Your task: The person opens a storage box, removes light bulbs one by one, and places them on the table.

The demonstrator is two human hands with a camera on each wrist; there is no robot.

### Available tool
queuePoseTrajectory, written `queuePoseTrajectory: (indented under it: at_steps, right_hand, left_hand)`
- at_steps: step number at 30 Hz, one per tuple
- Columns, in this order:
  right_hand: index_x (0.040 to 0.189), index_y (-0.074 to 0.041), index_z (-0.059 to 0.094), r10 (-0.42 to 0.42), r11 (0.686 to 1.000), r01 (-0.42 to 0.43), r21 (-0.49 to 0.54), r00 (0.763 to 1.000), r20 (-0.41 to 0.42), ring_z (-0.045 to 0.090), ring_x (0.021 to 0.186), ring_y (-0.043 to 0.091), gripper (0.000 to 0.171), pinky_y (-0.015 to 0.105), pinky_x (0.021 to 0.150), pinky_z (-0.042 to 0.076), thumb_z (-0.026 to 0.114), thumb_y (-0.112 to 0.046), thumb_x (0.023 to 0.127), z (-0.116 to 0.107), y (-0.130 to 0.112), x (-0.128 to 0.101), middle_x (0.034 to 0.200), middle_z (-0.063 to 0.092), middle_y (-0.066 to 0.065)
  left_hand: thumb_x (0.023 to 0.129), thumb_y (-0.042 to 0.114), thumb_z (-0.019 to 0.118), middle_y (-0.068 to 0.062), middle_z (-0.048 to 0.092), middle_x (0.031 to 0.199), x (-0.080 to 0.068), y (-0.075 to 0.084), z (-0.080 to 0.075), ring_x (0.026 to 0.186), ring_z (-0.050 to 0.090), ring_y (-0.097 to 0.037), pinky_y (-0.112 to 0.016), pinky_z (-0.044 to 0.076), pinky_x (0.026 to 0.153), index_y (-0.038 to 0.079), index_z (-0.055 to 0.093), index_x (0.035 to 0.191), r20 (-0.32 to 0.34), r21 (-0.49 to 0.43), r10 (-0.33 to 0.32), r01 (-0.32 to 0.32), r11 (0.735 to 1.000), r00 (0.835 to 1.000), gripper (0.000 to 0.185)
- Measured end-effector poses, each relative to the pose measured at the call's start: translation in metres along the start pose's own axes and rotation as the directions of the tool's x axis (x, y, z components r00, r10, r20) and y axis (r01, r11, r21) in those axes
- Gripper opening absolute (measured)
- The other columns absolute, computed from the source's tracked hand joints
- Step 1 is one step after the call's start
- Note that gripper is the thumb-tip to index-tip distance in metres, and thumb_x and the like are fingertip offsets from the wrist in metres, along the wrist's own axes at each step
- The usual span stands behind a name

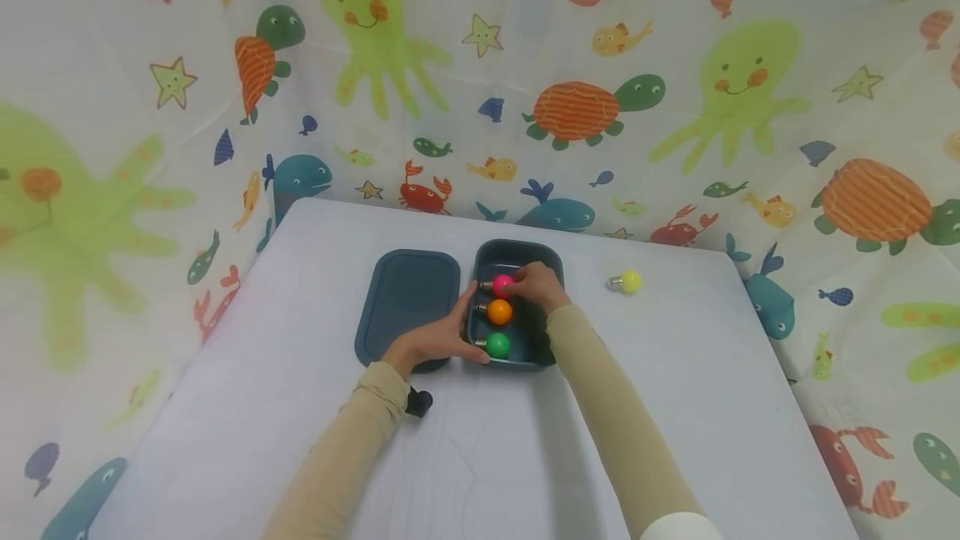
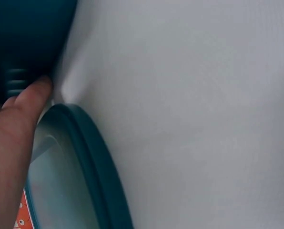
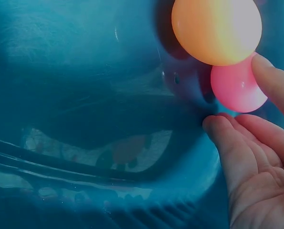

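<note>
A dark teal box (image 1: pixel 551 261) stands mid-table with its lid (image 1: pixel 408 298) lying flat to its left. Inside lie a pink bulb (image 1: pixel 501 284), an orange bulb (image 1: pixel 499 312) and a green bulb (image 1: pixel 497 345) in a row. My right hand (image 1: pixel 536 283) reaches into the box and its fingertips (image 3: pixel 275 81) hold the pink bulb (image 3: pixel 237 88), just beside the orange bulb (image 3: pixel 216 31). My left hand (image 1: pixel 438 340) rests with fairly straight fingers against the box's left wall, between box and lid. One finger (image 2: pixel 30 98) touches the wall (image 2: pixel 23 43) next to the lid's rim (image 2: pixel 96 162).
A yellow bulb (image 1: pixel 628 281) lies alone on the white tablecloth (image 1: pixel 675 373) to the right of the box. A sea-creature patterned curtain (image 1: pixel 480 65) surrounds the table at the back and both sides. A small black object (image 1: pixel 418 401) sits under my left wrist.
</note>
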State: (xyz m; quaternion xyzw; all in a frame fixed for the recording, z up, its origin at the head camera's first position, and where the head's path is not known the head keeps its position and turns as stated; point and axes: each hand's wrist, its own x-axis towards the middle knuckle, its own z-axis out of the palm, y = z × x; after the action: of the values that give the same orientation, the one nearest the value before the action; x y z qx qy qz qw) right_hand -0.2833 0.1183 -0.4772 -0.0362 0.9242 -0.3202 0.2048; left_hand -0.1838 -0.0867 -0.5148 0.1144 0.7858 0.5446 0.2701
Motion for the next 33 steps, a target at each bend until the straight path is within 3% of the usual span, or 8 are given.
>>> queuePoseTrajectory:
  at_steps: [3,17,33]
  right_hand:
    - [0.104,-0.001,0.072,-0.004,1.000,0.004,0.002,1.000,-0.008,0.058,0.087,0.027,0.037,0.039,0.086,0.053,0.077,-0.031,0.084,0.0002,0.0000,-0.0003,0.095,0.068,0.011]
    - [0.102,-0.001,0.073,0.026,0.999,-0.026,0.031,1.000,-0.011,0.058,0.085,0.027,0.034,0.038,0.085,0.053,0.078,-0.029,0.084,0.0009,0.0007,0.0019,0.092,0.068,0.010]
    - [0.117,-0.001,0.068,0.057,0.995,-0.053,0.083,0.998,-0.036,0.059,0.098,0.029,0.043,0.042,0.095,0.050,0.076,-0.030,0.086,0.0031,0.0021,0.0014,0.112,0.067,0.014]
  left_hand:
    - [0.079,0.030,0.081,-0.002,-0.006,0.164,0.0005,-0.0010,-0.0002,0.148,0.006,-0.027,-0.056,0.012,0.117,0.040,-0.014,0.153,0.001,-0.005,0.002,-0.002,1.000,1.000,0.121]
    - [0.080,0.029,0.081,-0.003,-0.005,0.164,-0.0001,0.0004,-0.0002,0.147,0.008,-0.028,-0.057,0.013,0.116,0.042,-0.013,0.153,-0.001,-0.014,0.000,0.000,1.000,1.000,0.120]
    - [0.081,0.030,0.080,-0.005,-0.006,0.164,-0.0014,0.0010,-0.0001,0.147,0.007,-0.029,-0.058,0.012,0.116,0.039,-0.013,0.154,0.003,-0.007,0.005,-0.005,1.000,1.000,0.119]
